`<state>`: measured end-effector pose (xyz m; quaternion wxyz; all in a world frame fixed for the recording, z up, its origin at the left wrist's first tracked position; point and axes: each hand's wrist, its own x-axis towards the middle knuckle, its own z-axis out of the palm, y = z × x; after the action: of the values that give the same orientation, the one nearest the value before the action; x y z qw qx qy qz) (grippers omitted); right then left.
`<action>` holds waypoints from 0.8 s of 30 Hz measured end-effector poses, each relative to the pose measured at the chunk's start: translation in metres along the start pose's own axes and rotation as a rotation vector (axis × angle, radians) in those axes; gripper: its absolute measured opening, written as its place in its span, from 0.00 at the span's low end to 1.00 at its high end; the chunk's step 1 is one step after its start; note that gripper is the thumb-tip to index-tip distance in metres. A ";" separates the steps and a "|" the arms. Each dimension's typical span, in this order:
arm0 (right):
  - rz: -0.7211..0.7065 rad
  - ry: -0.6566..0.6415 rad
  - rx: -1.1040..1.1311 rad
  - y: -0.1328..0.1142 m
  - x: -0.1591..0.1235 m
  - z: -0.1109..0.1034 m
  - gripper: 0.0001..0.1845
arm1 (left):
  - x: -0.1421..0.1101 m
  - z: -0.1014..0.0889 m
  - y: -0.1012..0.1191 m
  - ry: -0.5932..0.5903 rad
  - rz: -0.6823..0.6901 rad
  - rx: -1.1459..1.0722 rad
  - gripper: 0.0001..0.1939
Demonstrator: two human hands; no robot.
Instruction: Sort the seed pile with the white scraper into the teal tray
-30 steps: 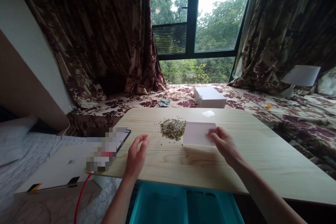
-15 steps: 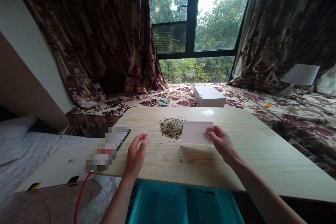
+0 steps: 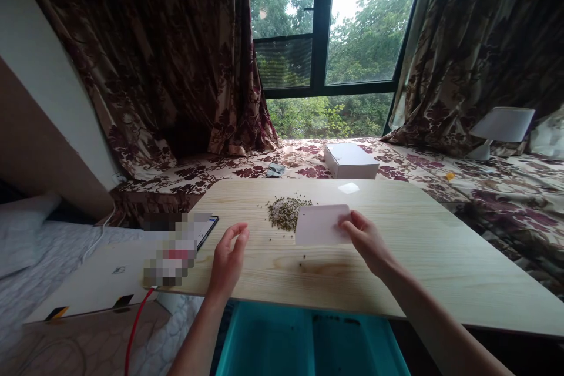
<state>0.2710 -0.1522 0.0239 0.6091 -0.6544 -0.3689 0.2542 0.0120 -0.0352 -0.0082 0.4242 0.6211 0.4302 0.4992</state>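
My right hand (image 3: 366,241) grips a thin white plastic sheet (image 3: 319,224) by its right edge, thumb on the near face. The sheet is tilted up above the wooden table, its left part covering the right side of a pile of small greenish beans mixed with white grains (image 3: 282,212). A single dark bean shows against the sheet near its upper left corner. A few loose beans lie on the table nearer to me. My left hand (image 3: 229,255) hovers left of the pile with fingers loosely curled, thumb apart, and nothing visible in it.
The light wooden table (image 3: 440,247) has a teal two-compartment bin (image 3: 273,335) below its near edge. A partly blurred phone (image 3: 209,232) with a red cable (image 3: 134,329) lies at the left. A white box (image 3: 351,160) rests on the window seat behind.
My right hand and the white sheet have moved slightly left and toward me, over more of the pile's right side. Loose beans near me have shifted. My left hand stays put.
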 end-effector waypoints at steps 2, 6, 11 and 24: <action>-0.001 -0.030 0.040 -0.002 0.001 0.007 0.08 | 0.000 0.000 0.000 0.004 0.005 0.002 0.23; -0.009 -0.096 0.024 -0.001 0.002 0.025 0.07 | 0.000 0.000 0.000 0.011 0.007 0.013 0.23; 0.020 -0.178 0.003 0.001 -0.002 0.040 0.07 | 0.000 0.000 0.000 0.009 0.008 0.013 0.23; 0.058 -0.256 -0.132 -0.010 -0.014 0.024 0.02 | 0.001 -0.001 -0.002 0.009 0.014 0.020 0.23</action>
<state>0.2426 -0.1489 0.0289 0.5052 -0.6655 -0.4405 0.3283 0.0111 -0.0339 -0.0100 0.4125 0.6259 0.4329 0.5007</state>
